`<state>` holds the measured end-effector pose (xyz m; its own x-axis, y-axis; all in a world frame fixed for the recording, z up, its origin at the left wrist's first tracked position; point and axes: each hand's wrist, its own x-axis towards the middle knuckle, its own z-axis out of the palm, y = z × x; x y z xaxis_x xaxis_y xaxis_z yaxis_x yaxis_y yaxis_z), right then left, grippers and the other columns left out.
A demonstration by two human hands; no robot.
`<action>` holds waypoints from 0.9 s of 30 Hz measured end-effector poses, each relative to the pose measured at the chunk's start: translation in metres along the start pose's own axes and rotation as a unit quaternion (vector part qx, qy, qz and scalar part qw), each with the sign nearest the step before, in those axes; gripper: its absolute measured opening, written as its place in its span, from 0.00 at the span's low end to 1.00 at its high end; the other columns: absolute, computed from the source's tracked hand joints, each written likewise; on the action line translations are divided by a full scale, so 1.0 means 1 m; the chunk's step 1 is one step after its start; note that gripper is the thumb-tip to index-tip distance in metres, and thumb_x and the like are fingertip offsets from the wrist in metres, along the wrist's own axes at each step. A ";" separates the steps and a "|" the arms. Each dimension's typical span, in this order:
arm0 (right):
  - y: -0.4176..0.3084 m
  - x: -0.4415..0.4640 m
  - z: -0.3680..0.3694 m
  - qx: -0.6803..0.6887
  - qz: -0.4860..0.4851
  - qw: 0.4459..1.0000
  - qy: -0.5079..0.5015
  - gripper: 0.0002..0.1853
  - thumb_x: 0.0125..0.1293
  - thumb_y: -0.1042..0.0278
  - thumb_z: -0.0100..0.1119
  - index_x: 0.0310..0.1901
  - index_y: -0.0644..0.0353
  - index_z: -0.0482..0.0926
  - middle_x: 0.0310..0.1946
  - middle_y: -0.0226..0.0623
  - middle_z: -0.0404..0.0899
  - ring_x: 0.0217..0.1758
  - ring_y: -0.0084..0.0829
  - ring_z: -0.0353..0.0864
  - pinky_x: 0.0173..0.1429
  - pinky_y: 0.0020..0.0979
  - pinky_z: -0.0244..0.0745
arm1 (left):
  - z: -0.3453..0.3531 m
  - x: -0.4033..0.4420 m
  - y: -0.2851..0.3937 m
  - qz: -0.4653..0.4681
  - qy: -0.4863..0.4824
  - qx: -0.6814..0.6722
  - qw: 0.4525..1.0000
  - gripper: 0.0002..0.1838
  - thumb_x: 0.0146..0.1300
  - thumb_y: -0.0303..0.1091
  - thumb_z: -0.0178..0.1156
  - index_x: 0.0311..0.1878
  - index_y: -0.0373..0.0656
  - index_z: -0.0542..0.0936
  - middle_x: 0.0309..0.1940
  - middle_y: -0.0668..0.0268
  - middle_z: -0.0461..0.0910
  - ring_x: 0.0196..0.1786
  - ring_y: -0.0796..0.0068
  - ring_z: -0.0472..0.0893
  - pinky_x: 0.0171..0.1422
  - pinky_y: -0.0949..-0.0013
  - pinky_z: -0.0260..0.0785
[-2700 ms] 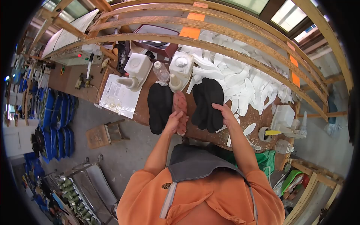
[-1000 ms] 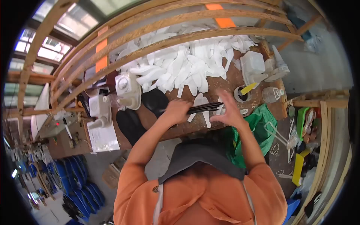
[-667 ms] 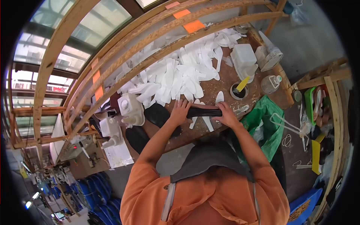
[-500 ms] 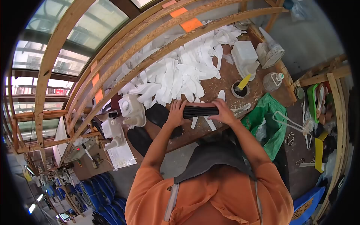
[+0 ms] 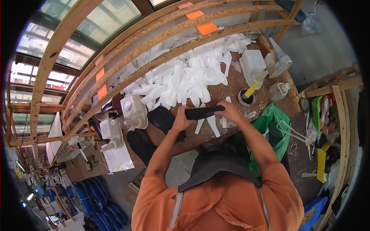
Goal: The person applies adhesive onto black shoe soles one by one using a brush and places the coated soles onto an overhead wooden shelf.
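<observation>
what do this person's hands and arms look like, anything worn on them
The left hand and right hand are ungloved, with no watch visible at either wrist. The forearms are bare below short, plain orange sleeves.

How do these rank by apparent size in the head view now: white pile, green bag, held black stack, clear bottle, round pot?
1. White pile
2. Green bag
3. Black stack
Clear bottle and round pot come last, too alike to rank.

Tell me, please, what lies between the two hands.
In the head view, a black stack of thin pieces spans between the left hand and right hand, held at its ends.
</observation>
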<state>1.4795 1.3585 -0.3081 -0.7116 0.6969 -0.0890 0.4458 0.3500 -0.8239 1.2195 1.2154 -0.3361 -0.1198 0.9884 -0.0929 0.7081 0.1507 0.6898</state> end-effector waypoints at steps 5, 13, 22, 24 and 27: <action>-0.135 0.046 -0.092 0.001 -0.034 0.990 -0.138 0.18 0.44 0.69 0.71 0.40 0.59 0.80 0.30 0.32 0.81 0.32 0.29 0.76 0.42 0.28 0.73 | -0.070 -0.018 0.069 -0.057 -0.165 -0.338 0.925 0.43 0.47 0.49 0.65 0.63 0.33 0.63 0.55 0.48 0.69 0.53 0.51 0.72 0.61 0.57 0.64; -0.197 0.100 -0.074 0.113 -0.054 0.918 -0.376 0.26 0.50 0.59 0.70 0.51 0.59 0.78 0.38 0.34 0.78 0.38 0.26 0.74 0.45 0.23 0.70 | -0.048 -0.057 0.143 0.062 -0.324 -0.850 0.410 0.39 0.55 0.55 0.56 0.62 0.33 0.65 0.50 0.50 0.74 0.47 0.54 0.76 0.51 0.55 0.71; -0.191 -0.004 -0.013 0.215 0.144 0.965 -0.043 0.33 0.59 0.54 0.64 0.63 0.60 0.67 0.43 0.36 0.77 0.40 0.26 0.76 0.45 0.24 0.71 | -0.056 -0.087 0.118 -0.086 -0.105 -0.842 0.522 0.31 0.63 0.46 0.57 0.63 0.35 0.65 0.55 0.54 0.74 0.52 0.63 0.77 0.49 0.63 0.75; -0.222 -0.058 0.002 0.087 0.135 0.981 -0.108 0.34 0.58 0.56 0.65 0.64 0.60 0.66 0.45 0.41 0.78 0.40 0.34 0.79 0.45 0.31 0.74 | -0.062 -0.083 0.122 -0.068 -0.017 -0.811 0.581 0.29 0.64 0.43 0.56 0.63 0.35 0.64 0.55 0.55 0.74 0.52 0.63 0.78 0.50 0.63 0.75; -0.224 -0.088 0.023 0.000 0.037 0.997 -0.069 0.37 0.56 0.55 0.67 0.66 0.59 0.65 0.47 0.50 0.78 0.45 0.43 0.80 0.49 0.35 0.75 | -0.059 -0.079 0.126 -0.054 0.060 -0.779 0.622 0.27 0.66 0.42 0.55 0.63 0.37 0.65 0.54 0.57 0.75 0.52 0.63 0.78 0.53 0.62 0.74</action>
<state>1.4300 1.2041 -0.1289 -0.7442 0.6286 -0.2259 0.4999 0.2997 -0.8126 1.2775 1.1550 -0.1998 -0.2257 0.9514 -0.2097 -0.8313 -0.0758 0.5506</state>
